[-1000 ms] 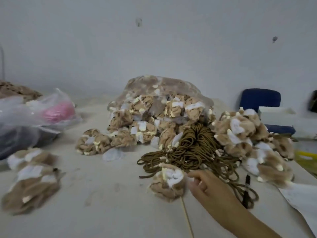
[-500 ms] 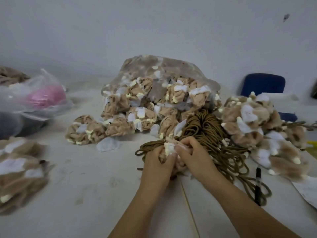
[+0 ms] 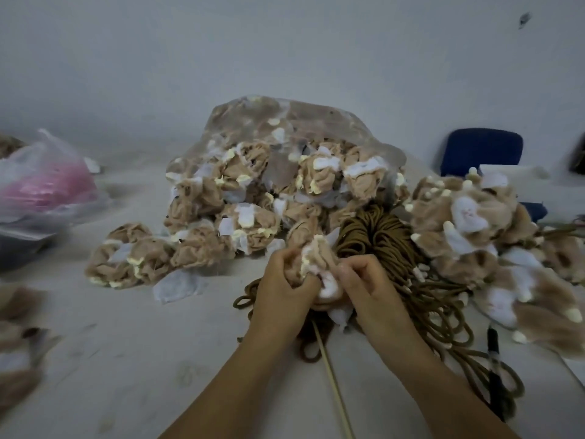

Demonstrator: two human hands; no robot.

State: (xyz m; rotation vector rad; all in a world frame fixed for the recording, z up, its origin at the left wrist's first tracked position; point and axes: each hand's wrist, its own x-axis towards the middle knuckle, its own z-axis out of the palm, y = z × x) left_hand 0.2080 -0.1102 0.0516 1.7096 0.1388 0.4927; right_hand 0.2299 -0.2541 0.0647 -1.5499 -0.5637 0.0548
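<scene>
A small brown plush piece (image 3: 318, 259) with white and cream patches sits between both hands above the table. My left hand (image 3: 283, 288) grips its left side, fingers curled into the fabric. My right hand (image 3: 368, 288) pinches its right side with curled fingers. A thin wooden stick (image 3: 332, 388) runs from under the piece toward me. Much of the piece is hidden by my fingers.
A clear bag of the same plush pieces (image 3: 285, 172) lies behind, with more spilled at the left (image 3: 126, 258) and heaped at the right (image 3: 481, 236). Brown cord (image 3: 389, 245) coils under my hands. A black pen (image 3: 495, 369), a pink-filled bag (image 3: 47, 188) and a blue chair (image 3: 481, 152) stand around.
My left hand came into view and joined the right on the plush piece, which was lifted off the table. The view has tilted down and closer.
</scene>
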